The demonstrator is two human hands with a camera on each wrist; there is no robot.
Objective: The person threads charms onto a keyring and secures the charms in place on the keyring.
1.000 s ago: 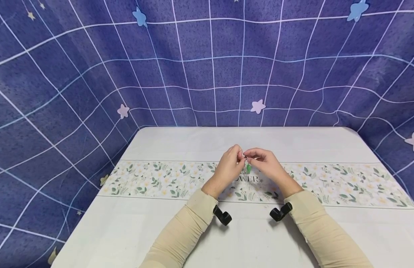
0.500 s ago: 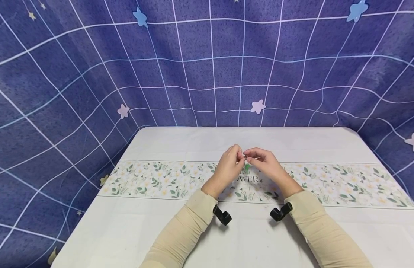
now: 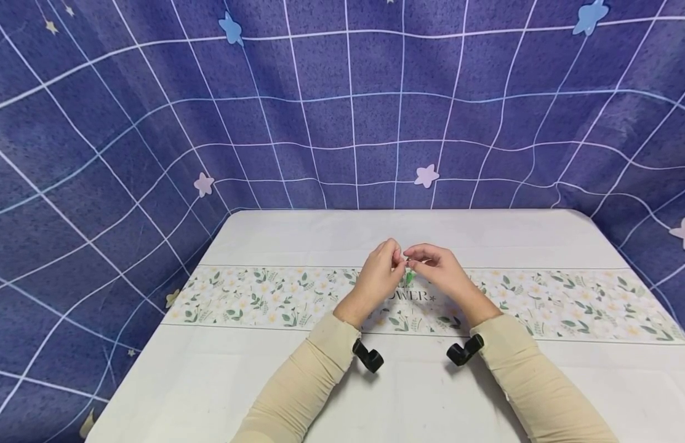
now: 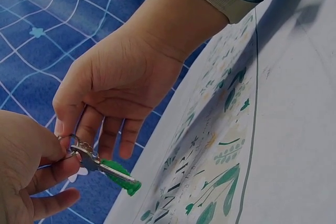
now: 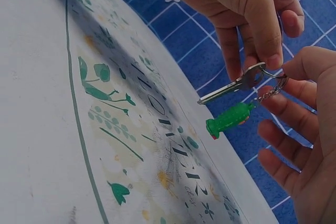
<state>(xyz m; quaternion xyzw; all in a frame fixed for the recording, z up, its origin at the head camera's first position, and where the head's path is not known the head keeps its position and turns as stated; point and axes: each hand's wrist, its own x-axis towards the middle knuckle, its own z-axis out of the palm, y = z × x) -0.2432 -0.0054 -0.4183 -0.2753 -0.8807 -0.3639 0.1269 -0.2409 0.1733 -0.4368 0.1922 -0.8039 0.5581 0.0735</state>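
Both hands meet fingertip to fingertip over the middle of the table. My left hand [image 3: 377,274] pinches a thin metal key ring [image 5: 269,74] between thumb and finger. From the other side, my right hand [image 3: 443,271] pinches the same ring, its other fingers spread loosely. A silver key [image 5: 237,84] hangs from the ring beside a green figure charm [image 5: 231,119] on a short chain [image 5: 272,91]. In the left wrist view the key [image 4: 107,168] partly covers the green charm [image 4: 126,182]. The fingertips hide part of the ring, and whether it is spread apart I cannot tell.
A white table [image 3: 408,394] carries a flower-printed band [image 3: 298,301] with lettering below the hands. A blue curtain [image 3: 320,123] with stars and grid lines hangs behind and at the left. Black wrist cameras [image 3: 368,355] are strapped to both sleeves.
Both hands hold nearly the same place, with only small fingertip movements at the ring. The green charm has shifted and turned slightly beneath them.
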